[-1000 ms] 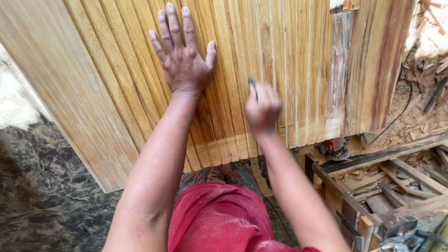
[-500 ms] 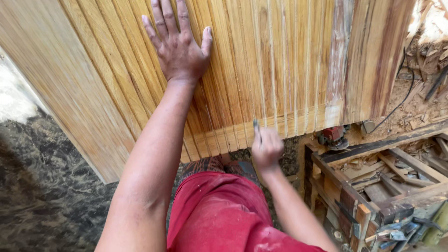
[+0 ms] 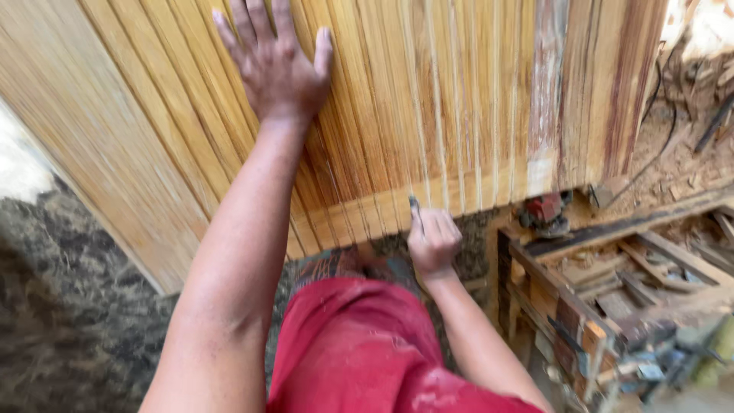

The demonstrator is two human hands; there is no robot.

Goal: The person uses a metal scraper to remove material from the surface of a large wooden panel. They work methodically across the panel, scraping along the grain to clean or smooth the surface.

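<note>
From the head view, looking down, the left hand (image 3: 277,65) lies flat on a large grooved wooden panel (image 3: 459,99), fingers spread wide and pointing up and away, thumb splayed out to the right. Its palm presses on the wood near the top edge of the picture, and the fingertips run partly out of view there. The left arm stretches out straight from the lower left, bare from shoulder to wrist.

The right hand (image 3: 433,241) is closed into a loose fist at the panel's lower edge, knuckles toward the camera. It grips a small dark tool (image 3: 414,206) whose tip sticks up out of the fist and meets the pale cross strip at the bottom of the panel. What kind of tool it is cannot be told. The right forearm runs down to the lower right, bent at the elbow.

The panel leans across the upper part of the view, its grooves running from top to bottom, with a rougher reddish board (image 3: 612,92) just beside it on the right. Below the arms shows red clothing (image 3: 359,352). To the right stands a wooden frame (image 3: 581,298) with a small red machine (image 3: 544,210) near its top. A dark mottled floor (image 3: 69,306) lies to the left.
</note>
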